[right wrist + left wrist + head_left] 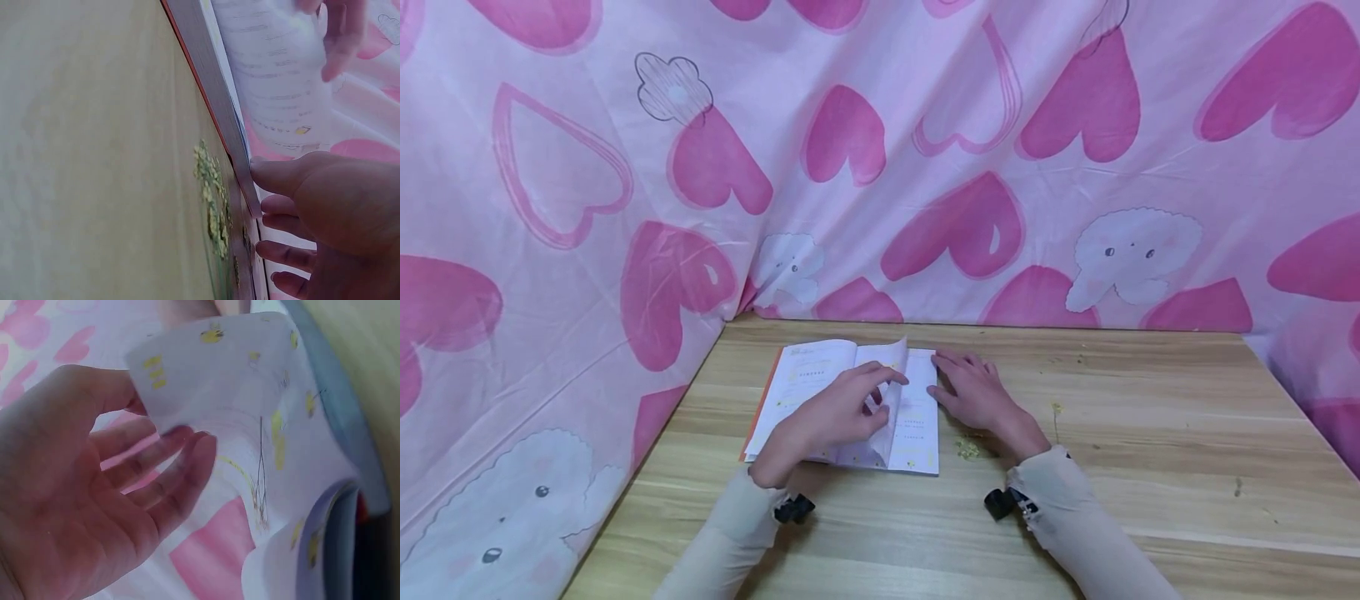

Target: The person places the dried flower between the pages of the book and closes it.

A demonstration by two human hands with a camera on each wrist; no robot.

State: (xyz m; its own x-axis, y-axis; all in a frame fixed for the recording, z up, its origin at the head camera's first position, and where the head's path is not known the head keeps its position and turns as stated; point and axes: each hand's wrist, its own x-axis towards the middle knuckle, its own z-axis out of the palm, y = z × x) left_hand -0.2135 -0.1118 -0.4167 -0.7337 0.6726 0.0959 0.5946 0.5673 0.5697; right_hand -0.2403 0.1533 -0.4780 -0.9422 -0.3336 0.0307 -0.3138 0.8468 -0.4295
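An open book (808, 375) with white printed pages and an orange cover edge lies on the table. One page (897, 417) stands lifted near the middle of its right side; in the left wrist view this page (212, 381) shows small yellow drawings. My left hand (842, 408) is over the book, fingertips at the raised page, thumb and index finger apart. At the book's right edge rests my right hand (973, 392). In the right wrist view its thumb (278, 175) touches the page edge, and the other fingers extend alongside the book.
Dried flower sprigs (967, 450) lie by the book's lower right corner, near my right wrist. Another thin sprig (1057, 410) is farther right on the wooden table (1150, 433). A pink heart-patterned cloth (955, 217) hangs behind and to the left.
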